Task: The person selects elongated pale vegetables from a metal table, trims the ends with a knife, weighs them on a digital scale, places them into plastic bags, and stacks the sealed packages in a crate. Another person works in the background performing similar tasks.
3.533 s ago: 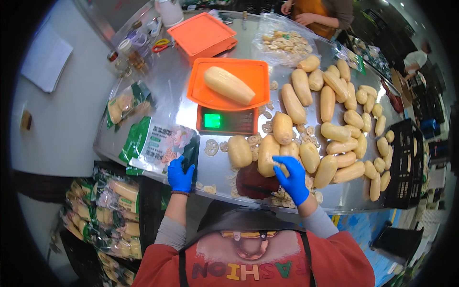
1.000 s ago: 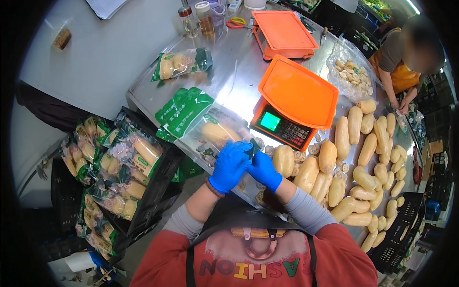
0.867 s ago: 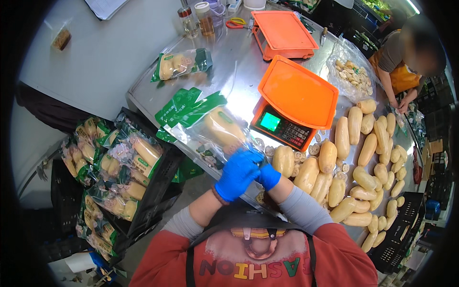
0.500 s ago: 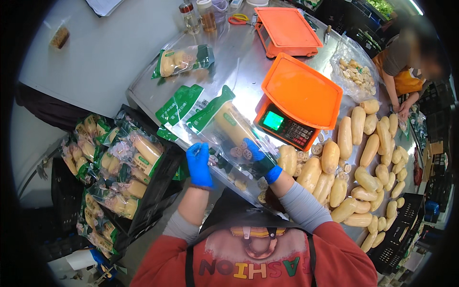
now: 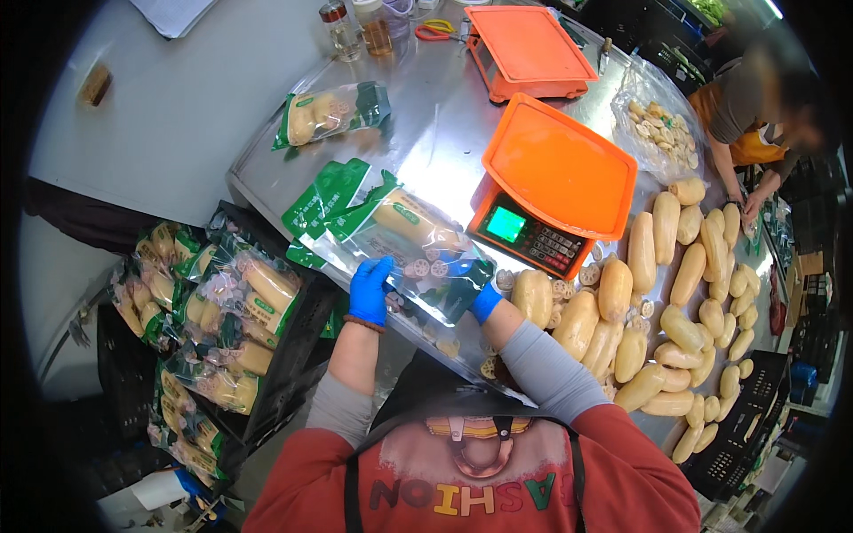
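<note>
A clear and green plastic bag of lotus root point(image 5: 416, 233) lies tilted over the near edge of the steel table, between my gloved hands. Inside are a long pale section and cut ends with round holes. My left hand point(image 5: 370, 291), in a blue glove, has its fingers closed at the bag's near left edge. From the right, my right hand point(image 5: 484, 303) holds the bag's lower end; its fingers are partly behind the film, showing blue through it. Flat green bags point(image 5: 327, 197) lie under and beyond the filled one.
An orange scale point(image 5: 560, 169) stands right of the bag, another orange scale point(image 5: 531, 49) behind it. Loose lotus roots point(image 5: 613, 291) cover the right side. A packed bag point(image 5: 330, 115) lies far left; a black crate point(image 5: 289, 355) holds more. A co-worker's hands point(image 5: 753, 202) are at far right.
The bag has turned flatter, its lower end swinging toward me. My left hand has moved up and right onto the bag's edge. My right hand has slid lower, more behind the bag.
</note>
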`<act>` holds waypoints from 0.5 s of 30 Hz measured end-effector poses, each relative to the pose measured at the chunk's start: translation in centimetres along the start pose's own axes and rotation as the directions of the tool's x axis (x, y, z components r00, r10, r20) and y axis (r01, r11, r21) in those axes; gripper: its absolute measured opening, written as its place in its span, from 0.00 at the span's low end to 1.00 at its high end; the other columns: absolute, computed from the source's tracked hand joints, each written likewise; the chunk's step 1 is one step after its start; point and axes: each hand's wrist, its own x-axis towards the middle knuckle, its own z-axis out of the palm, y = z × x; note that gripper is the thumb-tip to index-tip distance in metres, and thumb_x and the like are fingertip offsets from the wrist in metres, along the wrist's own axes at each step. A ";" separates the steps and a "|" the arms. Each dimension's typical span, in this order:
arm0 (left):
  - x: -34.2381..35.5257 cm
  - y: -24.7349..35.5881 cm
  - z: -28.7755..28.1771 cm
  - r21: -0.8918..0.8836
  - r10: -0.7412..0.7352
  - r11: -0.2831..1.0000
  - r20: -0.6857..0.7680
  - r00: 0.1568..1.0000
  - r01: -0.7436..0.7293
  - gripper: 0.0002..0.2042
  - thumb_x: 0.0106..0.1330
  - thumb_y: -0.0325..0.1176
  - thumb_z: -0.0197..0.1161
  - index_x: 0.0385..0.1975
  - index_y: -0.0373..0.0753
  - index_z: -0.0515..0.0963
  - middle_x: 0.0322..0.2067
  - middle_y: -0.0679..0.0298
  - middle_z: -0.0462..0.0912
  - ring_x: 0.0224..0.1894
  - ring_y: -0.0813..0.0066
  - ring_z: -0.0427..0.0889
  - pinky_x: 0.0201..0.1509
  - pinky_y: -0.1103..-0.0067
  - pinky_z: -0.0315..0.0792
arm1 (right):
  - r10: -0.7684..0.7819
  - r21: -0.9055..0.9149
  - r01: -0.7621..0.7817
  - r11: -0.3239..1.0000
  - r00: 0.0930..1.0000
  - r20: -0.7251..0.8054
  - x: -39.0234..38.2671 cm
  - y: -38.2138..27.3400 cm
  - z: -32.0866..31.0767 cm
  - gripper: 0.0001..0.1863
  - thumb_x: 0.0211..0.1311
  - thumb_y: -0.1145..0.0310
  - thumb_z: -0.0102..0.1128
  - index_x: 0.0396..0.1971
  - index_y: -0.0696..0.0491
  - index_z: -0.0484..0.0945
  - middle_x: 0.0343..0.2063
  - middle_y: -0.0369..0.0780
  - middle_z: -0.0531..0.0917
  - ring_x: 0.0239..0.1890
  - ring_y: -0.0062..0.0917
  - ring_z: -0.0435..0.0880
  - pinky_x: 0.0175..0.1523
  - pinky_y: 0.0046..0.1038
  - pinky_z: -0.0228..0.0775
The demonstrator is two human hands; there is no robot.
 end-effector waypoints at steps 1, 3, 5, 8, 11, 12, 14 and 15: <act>0.4 -0.2 -0.1 -0.020 -0.006 1.000 0.009 1.000 0.006 0.07 0.59 0.34 0.61 0.31 0.39 0.73 0.21 0.61 0.77 0.12 0.72 0.74 0.09 0.79 0.66 | -0.002 0.015 0.002 1.000 1.000 -0.010 -0.2 -0.4 0.0 0.18 0.59 0.59 0.56 0.44 0.55 0.73 0.35 0.37 0.79 0.31 0.22 0.78 0.36 0.23 0.72; 1.5 -0.7 -0.8 -0.058 -0.017 0.998 0.027 1.000 0.019 0.09 0.59 0.35 0.60 0.34 0.39 0.73 0.21 0.60 0.77 0.10 0.69 0.74 0.06 0.77 0.66 | -0.020 0.140 0.025 0.990 0.999 -0.032 -1.0 -1.2 0.4 0.18 0.58 0.60 0.57 0.43 0.56 0.73 0.34 0.37 0.80 0.31 0.22 0.79 0.36 0.23 0.72; 0.7 0.3 -0.2 -0.038 -0.059 0.997 0.036 0.998 0.060 0.06 0.60 0.32 0.59 0.33 0.38 0.74 0.27 0.61 0.78 0.24 0.71 0.77 0.26 0.76 0.71 | -0.043 0.137 0.054 0.989 0.996 -0.080 -2.0 -2.1 0.1 0.17 0.58 0.60 0.58 0.43 0.56 0.74 0.34 0.37 0.80 0.30 0.22 0.79 0.36 0.24 0.72; 0.9 0.6 -0.7 0.058 -0.197 0.980 0.085 0.977 0.193 0.07 0.60 0.33 0.58 0.33 0.37 0.74 0.32 0.61 0.78 0.36 0.69 0.79 0.40 0.73 0.74 | -0.054 -0.434 -0.006 0.901 0.990 -0.127 -0.7 2.5 -2.3 0.15 0.55 0.60 0.60 0.35 0.56 0.79 0.26 0.39 0.82 0.28 0.22 0.79 0.34 0.25 0.70; 1.3 -0.1 -0.8 -0.058 -0.143 0.987 0.096 0.985 0.149 0.05 0.57 0.31 0.58 0.31 0.39 0.73 0.29 0.62 0.77 0.29 0.69 0.78 0.32 0.77 0.73 | -0.123 -0.313 0.089 0.945 0.988 -0.091 -0.2 3.0 -2.5 0.11 0.56 0.63 0.57 0.32 0.55 0.80 0.25 0.41 0.82 0.27 0.27 0.79 0.34 0.28 0.70; 1.6 -0.4 -0.4 -0.134 -0.092 0.986 0.086 0.992 0.103 0.04 0.57 0.30 0.58 0.30 0.40 0.72 0.28 0.63 0.76 0.28 0.70 0.77 0.31 0.77 0.73 | -0.186 -0.327 0.166 0.930 0.982 -0.032 -0.2 3.7 -2.7 0.10 0.56 0.63 0.56 0.31 0.55 0.79 0.26 0.41 0.82 0.27 0.29 0.79 0.35 0.29 0.70; 1.2 0.5 1.3 -0.166 -0.138 0.972 0.161 0.977 0.165 0.04 0.54 0.27 0.58 0.28 0.42 0.71 0.26 0.65 0.73 0.26 0.71 0.74 0.31 0.78 0.71 | -0.302 -0.366 0.307 0.879 0.951 0.073 -0.9 4.0 -3.9 0.09 0.56 0.65 0.54 0.30 0.54 0.79 0.28 0.42 0.82 0.29 0.33 0.79 0.36 0.31 0.71; 2.0 0.2 0.2 -0.128 -0.159 0.972 0.263 0.952 0.198 0.04 0.55 0.28 0.57 0.28 0.41 0.71 0.28 0.65 0.74 0.30 0.70 0.75 0.35 0.75 0.71 | -0.398 -0.507 0.441 0.740 0.896 0.198 -1.9 3.1 -4.0 0.09 0.56 0.66 0.52 0.30 0.55 0.78 0.30 0.43 0.82 0.30 0.34 0.79 0.37 0.32 0.71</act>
